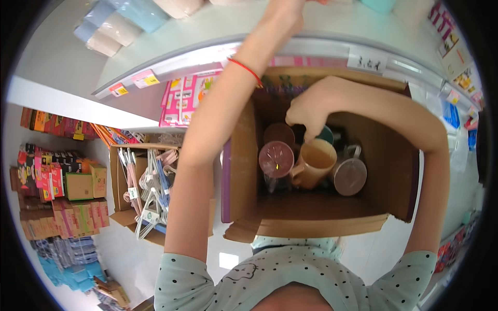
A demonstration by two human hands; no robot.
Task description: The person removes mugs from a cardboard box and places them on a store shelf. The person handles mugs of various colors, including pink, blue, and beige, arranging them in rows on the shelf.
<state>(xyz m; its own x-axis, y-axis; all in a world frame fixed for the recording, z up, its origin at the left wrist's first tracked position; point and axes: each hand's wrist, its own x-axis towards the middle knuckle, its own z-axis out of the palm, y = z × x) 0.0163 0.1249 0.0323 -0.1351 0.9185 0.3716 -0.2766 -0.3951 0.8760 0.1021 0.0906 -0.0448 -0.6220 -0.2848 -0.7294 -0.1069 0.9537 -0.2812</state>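
An open cardboard box (pixel 311 227) in front of me holds several plastic cups and mugs. My right hand (pixel 314 106) reaches down into it, thumb and fingers apart, with nothing seen between them. Its thumb comes close to the rim of a peach mug (pixel 315 160); whether they touch I cannot tell. Beside that mug are a pink cup (pixel 276 159), a brownish cup (pixel 279 133), a clear greyish mug (pixel 350 176) and a partly hidden green cup (pixel 326 135). My left hand (pixel 288 11) is raised over the shelf, its fingers cut off by the upper edge.
The pale shelf (pixel 332 23) crosses above the box, with wrapped blue and white cups (pixel 122 26) at its left end. Pink packages (pixel 192 96) sit under it. To the left stands a carton of hangers (pixel 150 181); stacked boxed goods (pixel 62 176) lie farther left.
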